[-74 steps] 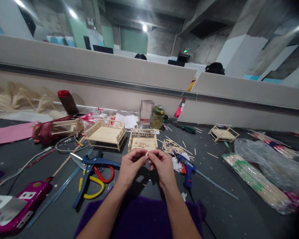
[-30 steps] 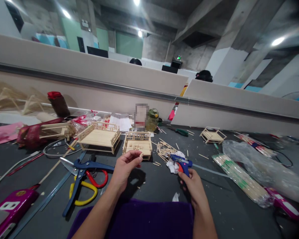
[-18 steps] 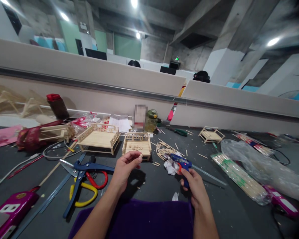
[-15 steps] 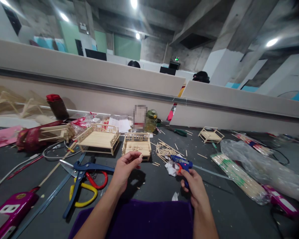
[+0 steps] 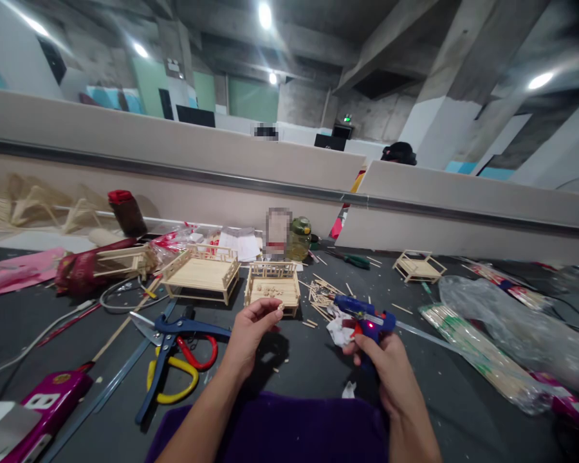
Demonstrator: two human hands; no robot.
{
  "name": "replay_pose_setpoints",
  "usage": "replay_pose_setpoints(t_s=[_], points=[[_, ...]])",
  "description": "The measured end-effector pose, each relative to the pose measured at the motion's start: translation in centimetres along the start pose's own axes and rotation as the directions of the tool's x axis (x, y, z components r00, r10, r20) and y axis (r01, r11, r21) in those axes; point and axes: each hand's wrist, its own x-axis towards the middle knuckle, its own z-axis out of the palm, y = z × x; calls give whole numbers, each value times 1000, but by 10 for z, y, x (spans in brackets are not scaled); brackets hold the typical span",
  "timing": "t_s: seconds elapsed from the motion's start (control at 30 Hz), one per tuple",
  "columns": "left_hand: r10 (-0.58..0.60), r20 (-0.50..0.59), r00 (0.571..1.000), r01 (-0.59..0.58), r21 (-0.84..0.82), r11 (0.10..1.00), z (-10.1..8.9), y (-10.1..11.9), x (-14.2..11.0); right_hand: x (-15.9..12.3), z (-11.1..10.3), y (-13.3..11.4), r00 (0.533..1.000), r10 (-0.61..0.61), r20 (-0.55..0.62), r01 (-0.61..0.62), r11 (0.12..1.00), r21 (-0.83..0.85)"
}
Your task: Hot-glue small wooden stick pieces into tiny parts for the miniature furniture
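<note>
My left hand pinches a tiny pale wooden piece between thumb and fingertips, just in front of a small wooden stick bench with more small bits lying on its seat. In my right hand is a blue glue gun, its red light lit and its nozzle pointing left; a clear glue stick trails from its back. Crumpled white paper lies below the nozzle, beside a pile of short sticks. A larger stick bench stands to the left.
Blue-handled cutters and scissors with red and yellow handles lie left of my left arm. A magenta power strip sits lower left. Far right are a small stick frame and a bag of sticks. A low partition runs behind.
The view has shifted, so the tabletop things appear slightly farther right. My right hand has raised the glue gun and turned it more side-on. My left hand keeps its pinch.
</note>
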Motion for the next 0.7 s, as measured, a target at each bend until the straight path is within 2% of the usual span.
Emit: replay_pose_setpoints(t_s=[0.13,0.27,0.4,0.7], points=[[-26,-2,1000,25,-70,997,-2,0,1,-4,26,-12,989,-109,99,115,991,-63],[-45,-23,999,41,-125,991,-4,1,3,-2,47,2,980,-131,147,146,985,-92],[-52,-41,998,45,-153,987,-5,0,4,-3,50,16,982,-139,125,159,972,-172],[-33,-43,998,27,-140,990,-5,-4,3,-3,52,18,968,-222,117,246,929,-275]])
